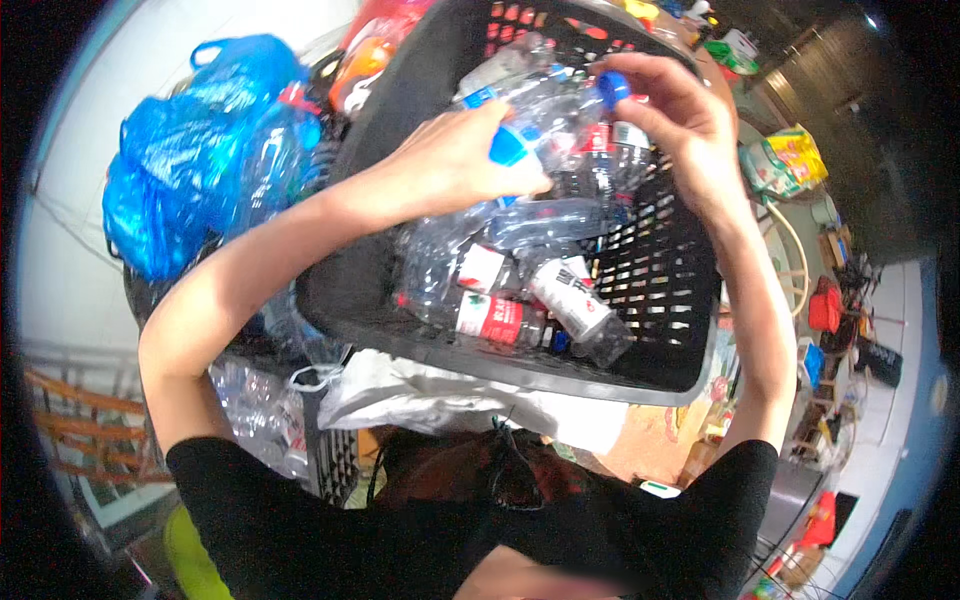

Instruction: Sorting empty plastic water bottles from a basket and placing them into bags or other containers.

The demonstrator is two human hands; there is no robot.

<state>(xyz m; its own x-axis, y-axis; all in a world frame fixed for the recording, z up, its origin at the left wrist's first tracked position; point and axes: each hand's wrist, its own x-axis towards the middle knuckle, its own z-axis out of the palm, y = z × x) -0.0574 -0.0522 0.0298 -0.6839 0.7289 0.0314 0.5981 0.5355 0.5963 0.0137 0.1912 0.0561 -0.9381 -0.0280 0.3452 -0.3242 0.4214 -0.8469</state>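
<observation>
My left hand [462,158] is closed around a clear plastic bottle with a blue label [511,147], over the black basket. Up and to the right, my right hand [690,125] pinches a blue bottle cap [613,90] between thumb and fingers. The cap appears apart from the label part of the bottle; whether it still touches the neck I cannot tell. Beneath both hands, the slotted black basket [520,378] holds several clear empty bottles. Among them lie a red-labelled bottle [490,317] and a white-labelled bottle [572,300].
Left of the basket stand blue plastic bags [180,140] with clear bottles beside them. More bottles [255,410] lie lower left. White sheeting [400,395] lies along the basket's near edge. At right are a yellow and green package [785,160] and a red item [825,305].
</observation>
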